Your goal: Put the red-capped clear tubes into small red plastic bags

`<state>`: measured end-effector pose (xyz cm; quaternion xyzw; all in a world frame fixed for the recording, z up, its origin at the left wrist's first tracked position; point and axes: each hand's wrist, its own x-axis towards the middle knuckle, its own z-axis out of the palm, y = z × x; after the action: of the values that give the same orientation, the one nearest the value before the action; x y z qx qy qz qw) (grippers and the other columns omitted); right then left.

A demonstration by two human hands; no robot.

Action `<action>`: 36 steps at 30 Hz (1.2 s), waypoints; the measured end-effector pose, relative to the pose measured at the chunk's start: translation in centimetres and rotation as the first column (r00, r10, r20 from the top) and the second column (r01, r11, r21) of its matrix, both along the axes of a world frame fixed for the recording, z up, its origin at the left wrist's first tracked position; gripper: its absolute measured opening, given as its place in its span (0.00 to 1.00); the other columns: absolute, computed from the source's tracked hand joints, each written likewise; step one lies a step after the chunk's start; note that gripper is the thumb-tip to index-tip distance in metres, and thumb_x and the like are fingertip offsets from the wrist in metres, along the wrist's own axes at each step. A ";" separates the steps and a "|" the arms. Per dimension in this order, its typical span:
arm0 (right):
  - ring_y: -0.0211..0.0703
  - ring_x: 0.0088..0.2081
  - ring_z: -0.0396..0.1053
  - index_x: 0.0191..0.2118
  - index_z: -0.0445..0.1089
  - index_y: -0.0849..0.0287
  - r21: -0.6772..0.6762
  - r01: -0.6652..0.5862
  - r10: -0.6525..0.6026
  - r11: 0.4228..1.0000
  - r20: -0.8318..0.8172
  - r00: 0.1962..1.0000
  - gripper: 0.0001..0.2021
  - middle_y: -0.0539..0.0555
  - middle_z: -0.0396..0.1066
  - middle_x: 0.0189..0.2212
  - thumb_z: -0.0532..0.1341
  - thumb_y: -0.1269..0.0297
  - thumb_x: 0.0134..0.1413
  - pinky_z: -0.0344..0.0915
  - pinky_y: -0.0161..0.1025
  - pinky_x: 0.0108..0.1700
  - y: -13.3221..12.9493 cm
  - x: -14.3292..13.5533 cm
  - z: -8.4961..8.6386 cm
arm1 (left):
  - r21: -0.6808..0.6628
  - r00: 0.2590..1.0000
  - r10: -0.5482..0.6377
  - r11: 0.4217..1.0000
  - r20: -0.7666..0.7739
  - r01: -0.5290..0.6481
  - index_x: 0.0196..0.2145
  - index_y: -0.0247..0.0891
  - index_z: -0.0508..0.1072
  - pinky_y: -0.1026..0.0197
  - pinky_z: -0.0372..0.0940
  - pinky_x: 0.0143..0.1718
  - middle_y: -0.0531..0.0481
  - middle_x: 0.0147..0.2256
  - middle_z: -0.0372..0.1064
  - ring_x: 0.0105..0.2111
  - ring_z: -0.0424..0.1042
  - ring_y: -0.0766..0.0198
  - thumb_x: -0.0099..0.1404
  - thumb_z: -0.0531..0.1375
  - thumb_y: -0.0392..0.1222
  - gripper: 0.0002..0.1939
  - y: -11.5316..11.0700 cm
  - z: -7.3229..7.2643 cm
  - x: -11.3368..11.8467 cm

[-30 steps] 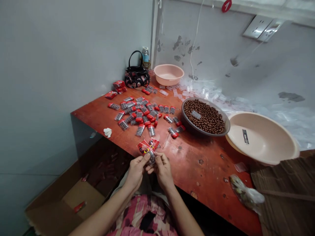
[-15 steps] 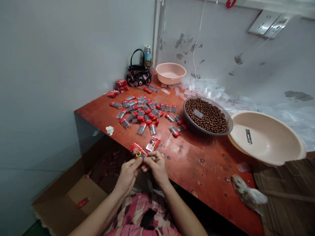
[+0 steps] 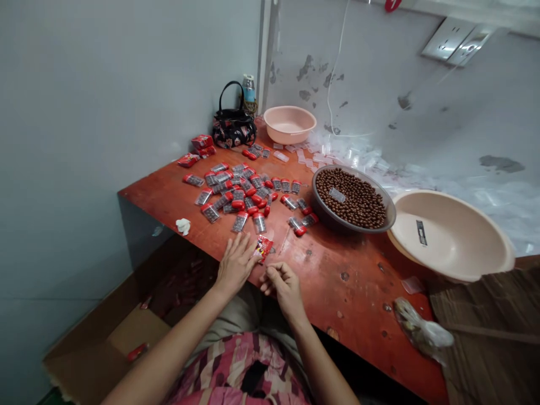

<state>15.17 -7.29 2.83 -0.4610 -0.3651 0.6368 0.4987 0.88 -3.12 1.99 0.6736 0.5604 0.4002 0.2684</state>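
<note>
My left hand (image 3: 237, 263) lies with its fingers stretched out, at the front edge of the red-brown table (image 3: 320, 281). Its fingertips reach the side of a small red printed packet (image 3: 264, 248); whether anything lies under the palm is hidden. To the right, my right hand (image 3: 286, 288) is closed with curled fingers just in front of the packet, and what they may hold cannot be made out. Beyond both hands spreads a pile of small clear containers with red caps (image 3: 238, 198), dark pieces showing inside.
A grey basin (image 3: 314, 205) of brown balls stands beside a large cream basin (image 3: 468, 247). Behind are a pink basin (image 3: 290, 125), a floral handbag (image 3: 234, 132) and clear plastic pieces (image 3: 358, 154). An open cardboard box (image 3: 84, 343) sits below left; a knotted plastic bag (image 3: 422, 329) lies right.
Both hands held a red packet together; it no longer shows between them. My left hand has opened and moved forward onto the table, and my right hand has drawn apart to the right.
</note>
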 end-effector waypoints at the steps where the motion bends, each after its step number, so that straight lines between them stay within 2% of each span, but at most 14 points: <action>1: 0.30 0.17 0.64 0.31 0.62 0.61 -0.005 0.000 0.001 1.000 0.018 1.000 0.10 0.49 0.69 0.21 0.57 0.59 0.50 0.59 0.26 0.17 0.0 0.0 0.0 | 0.032 0.995 -0.017 0.999 -0.099 0.021 0.43 0.45 0.70 0.43 0.37 0.55 0.47 0.52 0.59 0.56 0.48 0.50 0.54 0.58 0.41 0.17 0.6 -0.4 0.3; 4: 0.30 0.17 0.64 0.30 0.63 0.61 0.011 0.018 -0.019 1.000 0.089 0.996 0.09 0.48 0.68 0.21 0.56 0.59 0.50 0.58 0.26 0.18 0.2 0.4 0.1 | 0.112 0.962 -0.003 0.993 -0.271 0.035 0.42 0.44 0.71 0.41 0.38 0.54 0.46 0.50 0.63 0.55 0.50 0.50 0.58 0.54 0.40 0.14 1.3 -1.7 0.5; 8: 0.35 0.28 0.67 0.35 0.65 0.60 0.134 0.094 -0.123 0.987 0.226 0.966 0.09 0.51 0.69 0.28 0.57 0.61 0.50 0.64 0.31 0.28 1.4 0.3 0.5 | 0.218 0.943 0.065 0.976 -0.327 0.008 0.42 0.41 0.71 0.42 0.43 0.54 0.46 0.47 0.65 0.54 0.54 0.52 0.59 0.53 0.40 0.13 0.8 -2.4 0.5; 11: 0.40 0.37 0.67 0.42 0.62 0.58 0.217 0.144 -0.203 0.966 0.282 0.938 0.17 0.53 0.69 0.36 0.62 0.63 0.43 0.64 0.36 0.39 2.6 -0.3 0.5 | 0.297 0.944 0.089 0.955 -0.319 0.011 0.41 0.39 0.71 0.43 0.47 0.53 0.45 0.48 0.65 0.53 0.55 0.53 0.60 0.52 0.39 0.13 0.2 -2.0 0.8; 15: 0.37 0.30 0.67 0.41 0.63 0.58 0.210 0.149 -0.200 0.966 0.247 0.948 0.13 0.49 0.70 0.29 0.59 0.63 0.46 0.64 0.34 0.34 3.8 -0.6 0.4 | 0.299 0.982 -0.001 0.953 -0.190 0.058 0.43 0.41 0.70 0.46 0.48 0.54 0.47 0.49 0.63 0.54 0.55 0.54 0.59 0.53 0.37 0.14 -0.8 -0.3 1.3; 17: 0.36 0.27 0.66 0.39 0.63 0.58 0.200 0.136 -0.175 0.970 0.191 0.966 0.10 0.49 0.69 0.27 0.57 0.64 0.49 0.63 0.32 0.30 4.1 -0.3 0.3 | 0.183 1.000 0.004 0.983 0.009 -0.005 0.47 0.40 0.67 0.49 0.53 0.51 0.45 0.49 0.64 0.51 0.59 0.54 0.57 0.56 0.39 0.18 -1.0 0.6 1.2; 19: 0.34 0.25 0.66 0.38 0.63 0.58 0.194 0.061 -0.091 0.979 0.149 0.985 0.09 0.48 0.69 0.26 0.57 0.64 0.48 0.62 0.30 0.27 4.3 0.1 0.3 | -0.055 0.969 0.040 0.998 0.242 -0.028 0.48 0.39 0.66 0.53 0.60 0.46 0.44 0.45 0.67 0.45 0.66 0.55 0.55 0.58 0.43 0.21 -0.9 1.4 0.9; 21: 0.34 0.22 0.65 0.39 0.63 0.58 0.196 -0.073 0.040 0.978 0.169 0.985 0.11 0.47 0.69 0.24 0.59 0.65 0.47 0.61 0.30 0.25 4.6 0.6 0.3 | -0.297 0.904 0.060 0.952 0.423 0.076 0.42 0.36 0.72 0.57 0.64 0.39 0.45 0.38 0.72 0.38 0.70 0.55 0.53 0.58 0.46 0.19 -0.6 1.8 0.6; 23: 0.35 0.22 0.65 0.40 0.62 0.58 0.224 -0.218 0.146 0.950 0.298 0.943 0.12 0.47 0.69 0.23 0.58 0.63 0.47 0.61 0.30 0.24 5.2 1.3 0.4 | -0.437 0.833 0.069 0.873 0.549 0.216 0.32 0.34 0.75 0.59 0.65 0.34 0.47 0.30 0.74 0.32 0.71 0.57 0.51 0.59 0.48 0.16 -0.3 1.8 0.5; 26: 0.40 0.28 0.68 0.42 0.63 0.58 0.325 -0.380 0.071 0.866 0.671 0.738 0.10 0.51 0.71 0.28 0.53 0.64 0.53 0.63 0.35 0.30 7.4 2.9 1.3 | -0.508 0.729 0.164 0.814 0.664 0.280 0.24 0.32 0.75 0.62 0.65 0.28 0.50 0.22 0.71 0.24 0.69 0.62 0.47 0.62 0.46 0.13 -0.2 1.5 0.7; 29: 0.49 0.50 0.59 0.47 0.62 0.58 0.351 -0.590 -0.215 0.727 0.933 0.290 0.15 0.58 0.63 0.49 0.50 0.72 0.54 0.56 0.45 0.47 10.7 5.3 2.7 | -0.563 0.644 0.312 0.795 0.699 0.227 0.22 0.31 0.74 0.65 0.64 0.26 0.51 0.20 0.69 0.21 0.68 0.67 0.45 0.65 0.43 0.10 -0.3 1.5 0.9; 32: 0.53 0.57 0.45 0.49 0.61 0.56 0.096 -0.774 -0.276 0.625 0.956 -0.104 0.19 0.56 0.52 0.56 0.51 0.76 0.51 0.46 0.50 0.52 13.5 7.8 3.5 | -0.616 0.537 0.440 0.761 0.720 0.204 0.19 0.31 0.72 0.68 0.65 0.24 0.51 0.19 0.69 0.20 0.67 0.69 0.44 0.66 0.40 0.09 -0.5 1.8 0.7; 34: 0.50 0.58 0.45 0.49 0.61 0.55 -0.017 -0.819 -0.277 0.573 0.937 -0.214 0.20 0.55 0.54 0.56 0.51 0.77 0.51 0.45 0.49 0.53 14.4 9.1 3.7 | -0.632 0.451 0.501 0.749 0.738 0.202 0.17 0.31 0.70 0.69 0.65 0.21 0.51 0.18 0.68 0.19 0.66 0.70 0.44 0.66 0.38 0.09 -0.5 2.0 0.6; 36: 0.48 0.57 0.46 0.48 0.61 0.56 -0.027 -0.833 -0.294 0.552 0.929 -0.225 0.18 0.55 0.57 0.53 0.50 0.77 0.51 0.46 0.47 0.53 14.6 9.9 3.7 | -0.632 0.352 0.548 0.749 0.759 0.197 0.18 0.31 0.70 0.68 0.65 0.21 0.51 0.18 0.68 0.19 0.67 0.70 0.46 0.65 0.36 0.08 -0.4 2.0 0.5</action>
<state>25.12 7.28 6.51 -0.3998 -0.9159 -0.0289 -0.0213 1.37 -3.48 4.00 0.1280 0.4839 0.5199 0.6923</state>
